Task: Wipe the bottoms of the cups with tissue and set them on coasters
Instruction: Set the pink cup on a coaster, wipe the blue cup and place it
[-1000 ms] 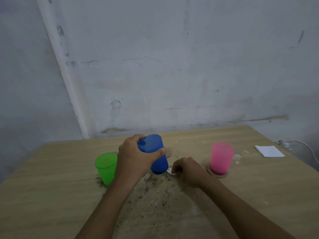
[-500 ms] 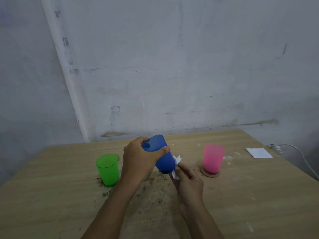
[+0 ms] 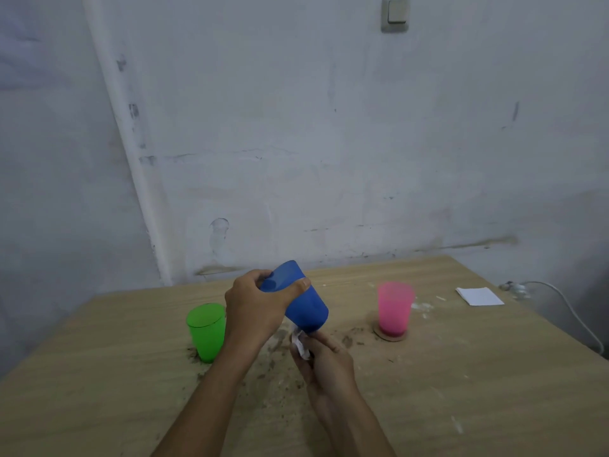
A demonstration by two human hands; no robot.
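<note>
My left hand grips a blue cup near its rim and holds it tilted above the wooden table, its base pointing down toward me. My right hand is under the base, pinching a crumpled white tissue against the cup's bottom. A green cup stands upright on the bare table left of my left hand. To the right, a pink cup stands upright on a round brown coaster.
Dark crumbs and smears cover the table around and below my hands. A folded white tissue stack lies at the far right. A white cable runs off the table's right edge. A wall is close behind.
The blue cup has been lifted off the table and tilted further over. My right hand came off the table with the tissue and moved under the cup's base.
</note>
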